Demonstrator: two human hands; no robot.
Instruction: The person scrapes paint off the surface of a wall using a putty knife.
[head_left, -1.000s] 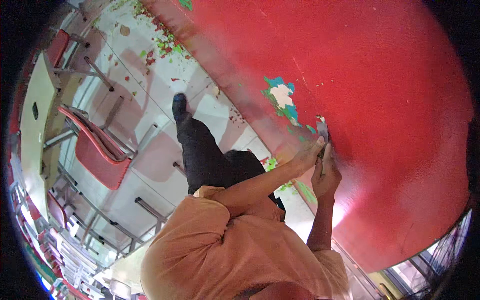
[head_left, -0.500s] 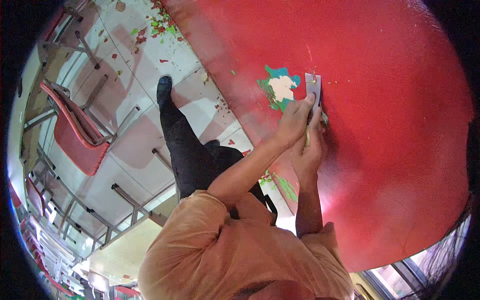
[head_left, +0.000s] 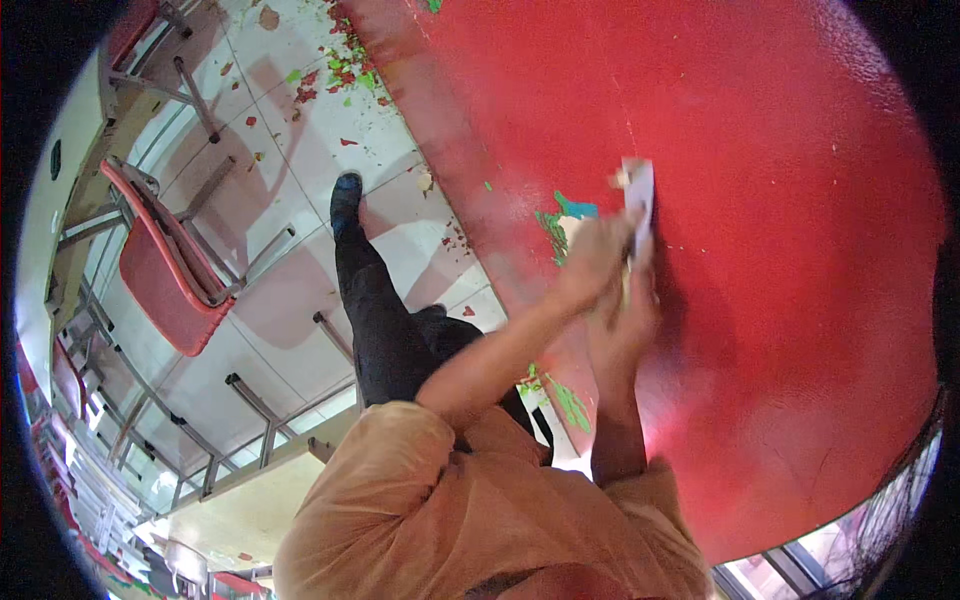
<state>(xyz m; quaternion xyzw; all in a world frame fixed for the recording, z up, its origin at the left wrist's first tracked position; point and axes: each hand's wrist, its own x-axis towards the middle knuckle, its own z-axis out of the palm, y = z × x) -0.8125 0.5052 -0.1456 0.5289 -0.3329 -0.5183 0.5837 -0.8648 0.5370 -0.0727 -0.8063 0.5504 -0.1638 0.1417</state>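
Note:
A flat, pale metal scraper (head_left: 641,205) is pressed against a broad red surface (head_left: 780,250). A small pale flake sits at the far end of its blade. My right hand (head_left: 628,325) is closed round the handle, which the fingers mostly hide. Farther up, my left hand (head_left: 592,265) grips the lower part of the blade; its fingers are smeared by motion. Just left of that hand, a bare patch (head_left: 572,212) shows green, blue and cream layers, partly covered by the hand.
Red and green paint flakes (head_left: 350,65) are scattered on the tiled floor (head_left: 290,190) along the red surface's edge. A red chair (head_left: 175,280) with metal legs stands at left, near a pale tabletop (head_left: 250,510). My dark-trousered leg (head_left: 375,310) reaches out over the tiles.
The view has shifted a little. The scraper has turned more edge-on, a flake now shows at its tip, and my left hand covers more of the multicoloured patch.

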